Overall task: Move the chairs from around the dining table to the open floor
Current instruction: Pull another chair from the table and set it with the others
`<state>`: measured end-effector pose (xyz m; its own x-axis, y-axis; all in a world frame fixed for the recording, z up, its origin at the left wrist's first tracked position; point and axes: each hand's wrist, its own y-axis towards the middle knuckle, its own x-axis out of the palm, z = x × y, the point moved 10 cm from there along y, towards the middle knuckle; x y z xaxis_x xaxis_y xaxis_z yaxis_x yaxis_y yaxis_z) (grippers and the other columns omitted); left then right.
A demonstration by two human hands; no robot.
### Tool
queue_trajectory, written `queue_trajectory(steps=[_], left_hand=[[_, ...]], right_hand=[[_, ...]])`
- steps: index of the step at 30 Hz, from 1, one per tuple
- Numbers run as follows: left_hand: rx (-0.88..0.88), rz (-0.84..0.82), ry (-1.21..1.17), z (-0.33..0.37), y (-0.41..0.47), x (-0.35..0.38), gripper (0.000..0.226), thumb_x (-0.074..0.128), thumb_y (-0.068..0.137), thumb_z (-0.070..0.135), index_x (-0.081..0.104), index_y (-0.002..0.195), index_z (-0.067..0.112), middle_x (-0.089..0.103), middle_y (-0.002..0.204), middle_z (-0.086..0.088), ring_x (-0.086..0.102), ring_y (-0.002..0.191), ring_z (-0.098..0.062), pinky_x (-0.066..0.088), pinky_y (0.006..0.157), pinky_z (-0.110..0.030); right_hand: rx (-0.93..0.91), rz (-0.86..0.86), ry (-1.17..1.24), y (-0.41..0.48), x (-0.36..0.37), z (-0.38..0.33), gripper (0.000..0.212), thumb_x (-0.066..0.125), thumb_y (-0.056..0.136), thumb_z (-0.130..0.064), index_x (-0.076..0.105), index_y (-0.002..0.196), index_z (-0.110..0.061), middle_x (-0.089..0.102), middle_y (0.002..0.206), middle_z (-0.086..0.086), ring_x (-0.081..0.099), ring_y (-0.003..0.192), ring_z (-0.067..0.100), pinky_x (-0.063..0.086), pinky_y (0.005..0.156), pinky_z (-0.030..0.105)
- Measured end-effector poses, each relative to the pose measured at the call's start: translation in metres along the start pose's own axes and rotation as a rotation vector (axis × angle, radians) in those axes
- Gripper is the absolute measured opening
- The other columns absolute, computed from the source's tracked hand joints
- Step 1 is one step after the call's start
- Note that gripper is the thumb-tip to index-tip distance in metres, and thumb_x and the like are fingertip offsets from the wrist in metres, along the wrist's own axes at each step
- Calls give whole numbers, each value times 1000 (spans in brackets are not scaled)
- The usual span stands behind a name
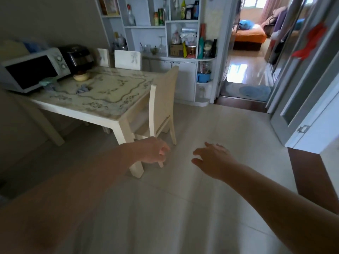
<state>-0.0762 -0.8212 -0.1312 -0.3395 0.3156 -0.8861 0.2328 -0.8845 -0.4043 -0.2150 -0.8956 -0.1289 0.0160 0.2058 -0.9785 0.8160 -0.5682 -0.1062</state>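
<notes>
A cream dining table (102,114) with a floral patterned top stands at the left. A cream chair (164,101) is pushed in at its right side, its back facing me. Two more white chair backs (128,60) (103,57) show at the table's far side. My left hand (152,150) is held out in front of the table's near leg, fingers loosely curled, holding nothing. My right hand (213,159) reaches forward over the floor with spread fingers, empty. Neither hand touches a chair.
A microwave (34,70) and a black cooker (77,57) sit on the table's left end. A white shelf unit (165,43) with bottles stands behind. Pale tiled floor (211,198) lies to the right. A doorway (245,70) leads to another room; a door (311,116) stands at the right.
</notes>
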Motion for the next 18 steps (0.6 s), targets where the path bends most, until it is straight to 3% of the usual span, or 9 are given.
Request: queue_trajectory(steps=[10, 13, 18], left_hand=[[-266, 61, -15, -29, 184, -77, 55, 57, 90, 35, 42, 141, 21, 49, 142, 0, 47, 127, -20, 39, 106, -36], [-372, 133, -76, -39, 228, -114, 60, 56, 92, 30, 33, 147, 19, 40, 150, -4, 40, 135, -22, 33, 110, -33], [-436, 204, -79, -61, 277, -155, 69, 56, 92, 35, 22, 151, 22, 32, 154, -4, 33, 140, -22, 32, 110, -35]], right_hand=[[-141, -42, 14, 196, -38, 138, 36, 45, 94, -42, 59, 122, -26, 60, 128, 4, 41, 132, 21, 27, 108, 38], [-186, -40, -35, 257, -67, 171, 28, 44, 94, -37, 63, 108, -21, 62, 120, 8, 44, 128, 25, 31, 103, 38], [-310, -80, -102, 351, -77, 172, 29, 45, 92, -38, 61, 100, -16, 63, 109, 12, 50, 116, 28, 38, 93, 37]])
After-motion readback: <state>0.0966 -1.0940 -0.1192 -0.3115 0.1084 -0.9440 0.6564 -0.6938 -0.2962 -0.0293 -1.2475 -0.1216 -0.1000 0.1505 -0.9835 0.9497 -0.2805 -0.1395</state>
